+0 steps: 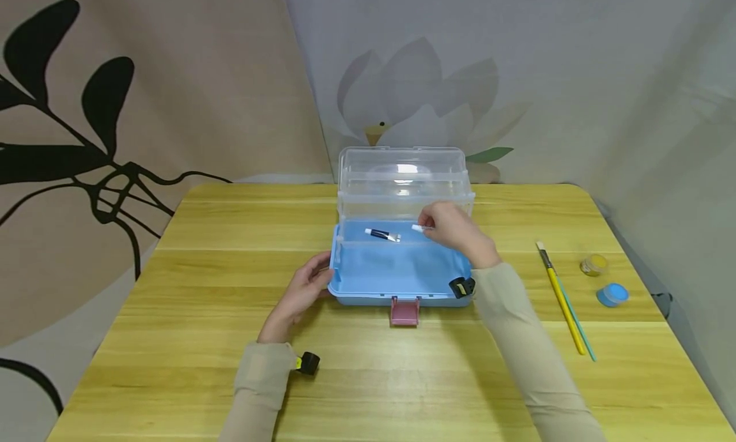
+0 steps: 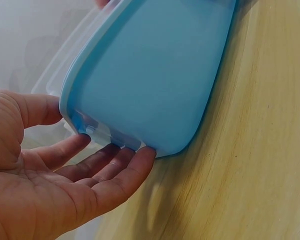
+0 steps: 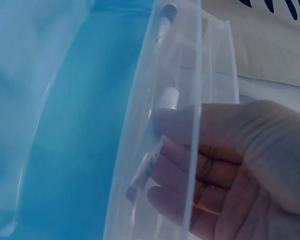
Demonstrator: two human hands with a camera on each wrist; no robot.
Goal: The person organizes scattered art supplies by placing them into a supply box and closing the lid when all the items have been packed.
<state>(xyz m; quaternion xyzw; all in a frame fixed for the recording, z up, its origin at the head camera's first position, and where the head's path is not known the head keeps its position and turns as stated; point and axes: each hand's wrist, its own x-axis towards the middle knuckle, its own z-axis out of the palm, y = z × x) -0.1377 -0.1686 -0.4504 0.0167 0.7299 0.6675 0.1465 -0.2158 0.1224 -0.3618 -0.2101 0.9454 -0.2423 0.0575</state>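
Observation:
A blue storage box (image 1: 397, 269) with a raised clear lid (image 1: 405, 161) stands on the table. My left hand (image 1: 305, 285) grips its left end; in the left wrist view the thumb lies at the rim and the fingertips press the end wall. Over the rear of the box, my right hand (image 1: 451, 228) pinches a small white-capped paint tube (image 3: 169, 97). The right wrist view shows it behind the wall of a translucent tray (image 3: 194, 65). A black paint tube (image 1: 381, 234) with a white cap lies in that tray, left of the hand.
Right of the box lie a yellow paintbrush (image 1: 560, 301) and a thin teal-handled brush (image 1: 577, 324). Beyond them stand a yellow paint jar (image 1: 594, 264) and a blue paint jar (image 1: 613, 294). A pink latch (image 1: 405, 313) hangs from the box front. A printed curtain (image 1: 230, 78) stands behind the table.

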